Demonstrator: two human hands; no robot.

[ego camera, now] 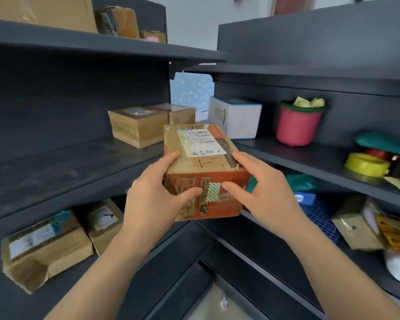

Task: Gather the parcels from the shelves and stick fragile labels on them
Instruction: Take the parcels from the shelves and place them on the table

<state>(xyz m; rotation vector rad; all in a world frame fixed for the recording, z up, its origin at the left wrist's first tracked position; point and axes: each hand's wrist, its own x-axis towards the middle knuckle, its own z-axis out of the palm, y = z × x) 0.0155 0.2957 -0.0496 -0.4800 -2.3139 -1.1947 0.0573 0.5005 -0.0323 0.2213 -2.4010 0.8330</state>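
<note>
Parcel (203,162) dead centre in my feed: one brown-and-orange carton, held in the air in front of the shelves by both hands. The left hand (153,195) wraps its left side with the thumb pressed across the near face; the right hand (263,190) clamps the right side, thumb also on the near face, fingers up along the top edge. So I read both hands as gripping the carton. I count one white shipping label (201,142) on its top and one small green patterned sticker (213,191) on the near face, between the two thumbs.

From the parcel, at 11 o'clock, two brown boxes (136,125) stand touching on the left middle shelf (56,172). At 8 o'clock, on the shelf below, two more taped cartons (44,245) lie side by side, the nearer one dented at a corner. Up at 10 o'clock the top shelf carries three boxes (118,21).

On the right shelf (310,158), at 1 o'clock, there is one white box (238,118) with blue trim, then one pink tub (298,125) with a green rim at 2 o'clock, and one yellow tape roll (365,163) at 3 o'clock. At 4 o'clock I see one blue basket (321,215) and one olive wrapped package (356,222) just beside it.
</note>
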